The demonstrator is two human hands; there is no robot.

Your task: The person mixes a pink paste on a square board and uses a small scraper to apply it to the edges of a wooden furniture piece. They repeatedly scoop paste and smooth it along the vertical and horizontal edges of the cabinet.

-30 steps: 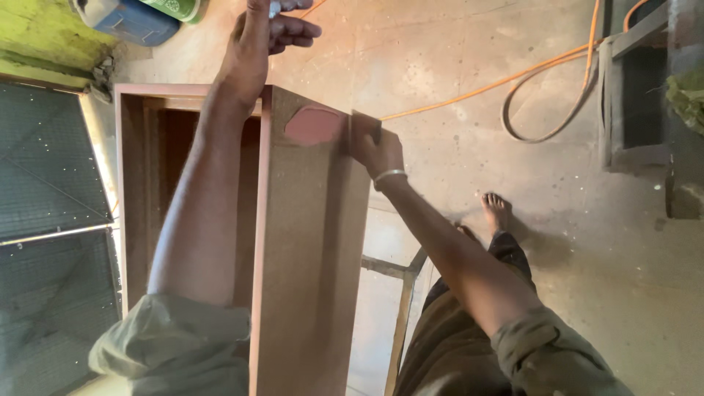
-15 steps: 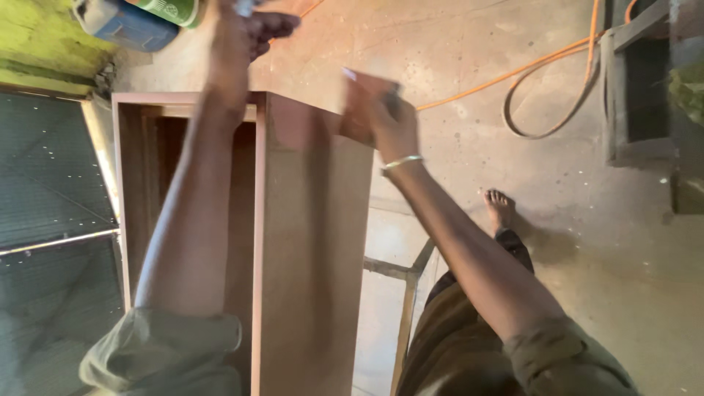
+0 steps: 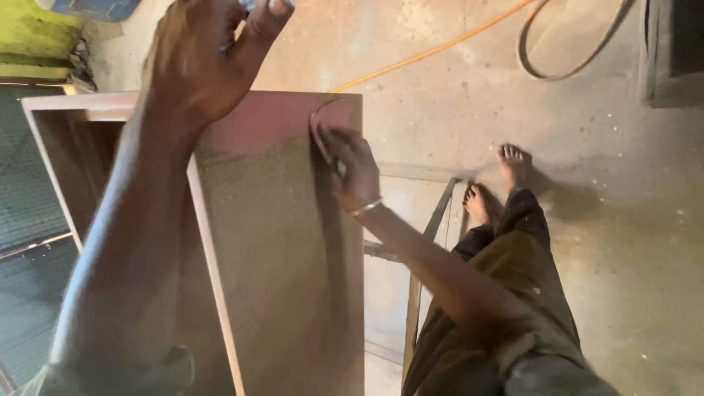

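We see a brown wooden cabinet (image 3: 279, 257), open frame, lying on its side on a stand; dusty top panel, reddish far end. Small sanding pad (image 3: 323, 143) pressed flat on the panel there.

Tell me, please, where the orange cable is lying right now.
In the head view, the orange cable runs across the concrete floor at the top, beyond the wooden cabinet and above the bare feet.

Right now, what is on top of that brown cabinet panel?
The right hand presses a thin sheet against the cabinet panel; a reddish patch shows at the far end. The hand covers most of that sheet.
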